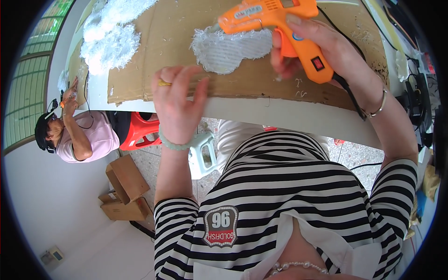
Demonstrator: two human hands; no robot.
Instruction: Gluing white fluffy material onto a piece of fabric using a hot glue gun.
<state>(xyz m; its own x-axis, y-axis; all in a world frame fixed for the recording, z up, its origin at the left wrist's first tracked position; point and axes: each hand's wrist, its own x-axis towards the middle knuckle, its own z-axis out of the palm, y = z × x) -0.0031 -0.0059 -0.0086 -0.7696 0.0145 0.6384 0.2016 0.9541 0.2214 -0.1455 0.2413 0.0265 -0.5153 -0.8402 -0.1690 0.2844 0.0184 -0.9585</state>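
Observation:
My right hand (337, 49) is wrapped around the handle of an orange hot glue gun (273, 17), with fingers by its trigger. The gun points left, its nozzle over the upper edge of a white, shaggy-edged flat piece (228, 52) with faint lines across it. That piece lies on a brown cardboard sheet (140, 77). Just left of it, my left hand (179, 98) hovers by the cardboard's near edge, slightly blurred. Its fingers are bent and apart, with nothing visible in them.
A heap of white fluffy material (112, 39) lies at the far left of the cardboard. A black cord (347, 88) trails from the gun's handle. At left, another person (88, 137) works beside a red stool (140, 130). Cardboard boxes (126, 179) stand on the floor.

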